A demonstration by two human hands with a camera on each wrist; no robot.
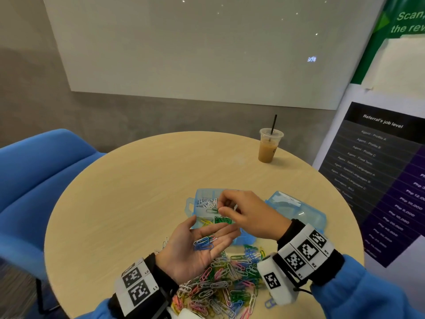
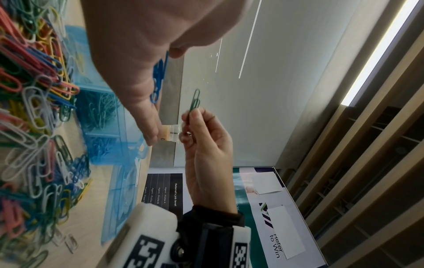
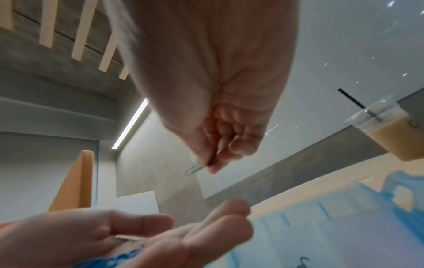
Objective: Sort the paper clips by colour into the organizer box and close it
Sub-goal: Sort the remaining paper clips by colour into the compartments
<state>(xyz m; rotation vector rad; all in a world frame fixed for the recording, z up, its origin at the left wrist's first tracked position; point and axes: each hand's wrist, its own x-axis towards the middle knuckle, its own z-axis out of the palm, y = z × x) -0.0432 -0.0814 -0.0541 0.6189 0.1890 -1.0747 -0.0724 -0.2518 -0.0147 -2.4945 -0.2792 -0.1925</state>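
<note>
One round table (image 1: pixel 138 180) bears one blue organizer box (image 1: pixel 200 196) with its lid (image 1: pixel 296 210) swung open to the right of the right hand (image 1: pixel 250 217). A heap of mixed paper clips (image 1: pixel 225 279) lies under and between the two wrists. The left hand (image 1: pixel 195 247) lies palm up, fingers relaxed and nearly straight, cradling a small cluster of blue clips (image 1: pixel 204 242); their number cannot be counted. The right hand, above the box and just beyond the left fingertips, pinches one green clip (image 2: pixel 195 99) between thumb and forefinger, other fingers curled. The left wrist view shows that clip clearly; the head view barely does. The right wrist view, blurred, adds one iced drink cup (image 3: pixel 390 130).
</note>
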